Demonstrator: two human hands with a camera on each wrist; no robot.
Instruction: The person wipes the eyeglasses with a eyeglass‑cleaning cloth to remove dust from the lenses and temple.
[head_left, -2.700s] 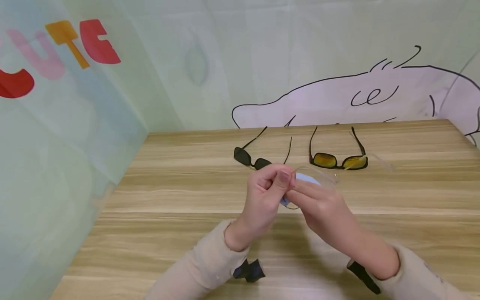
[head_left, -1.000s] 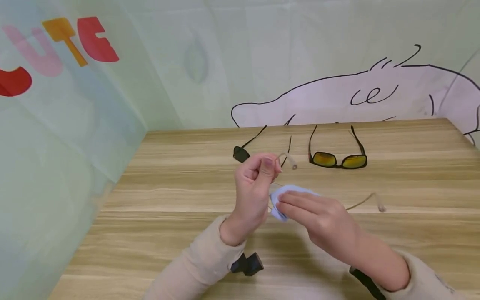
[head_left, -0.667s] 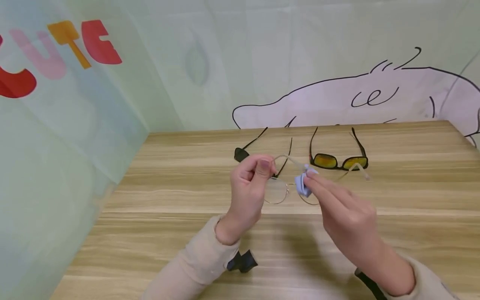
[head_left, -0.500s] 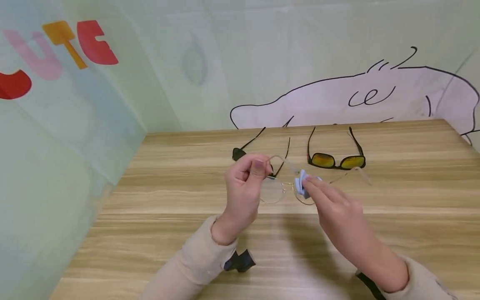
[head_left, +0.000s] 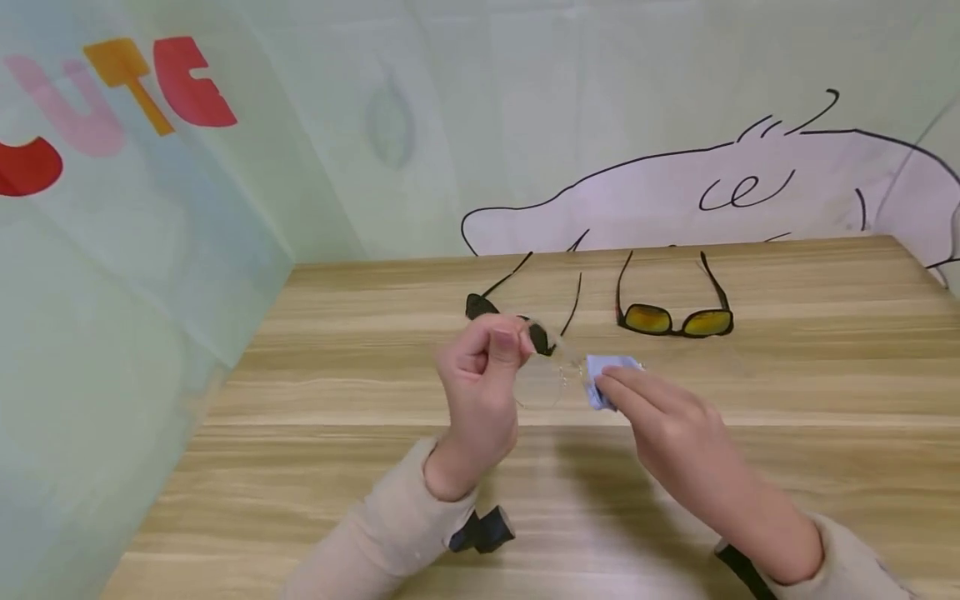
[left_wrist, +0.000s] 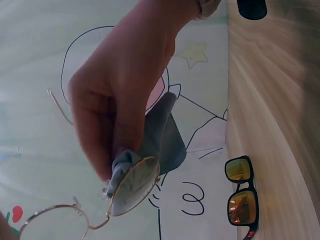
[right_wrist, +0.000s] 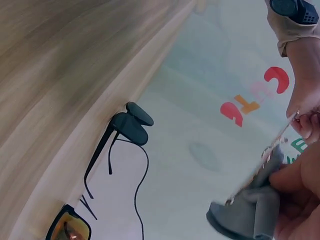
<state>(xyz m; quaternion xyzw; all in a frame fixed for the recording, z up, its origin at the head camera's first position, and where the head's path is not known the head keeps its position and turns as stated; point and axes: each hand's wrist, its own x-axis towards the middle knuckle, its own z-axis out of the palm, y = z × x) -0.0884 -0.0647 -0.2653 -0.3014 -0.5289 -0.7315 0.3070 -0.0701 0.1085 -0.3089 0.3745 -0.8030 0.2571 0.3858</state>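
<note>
My left hand (head_left: 480,396) grips a pair of thin gold-rimmed eyeglasses (left_wrist: 135,192) at one end, with thumb and fingers curled. The glasses are held up above the table, clear lenses facing me. My right hand (head_left: 678,437) pinches a light blue cloth (head_left: 598,367) round the other lens, thumb on one side and fingers on the other. In the left wrist view the cloth lies behind that lens and folds over its rim, with a loose flap hanging beyond. Part of that lens is hidden by the cloth in the head view.
Dark sunglasses (head_left: 537,335) lie on the wooden table (head_left: 360,367) behind my left hand, partly covered by it. Black-framed sunglasses with yellow lenses (head_left: 648,320) lie to their right. A printed cloth backdrop (head_left: 420,167) stands along the back and left.
My right hand has shifted with the cloth from beside my left hand to the lens on the right, and the cloth there has spread. My left hand has drifted left, still gripping the eyeglasses.
</note>
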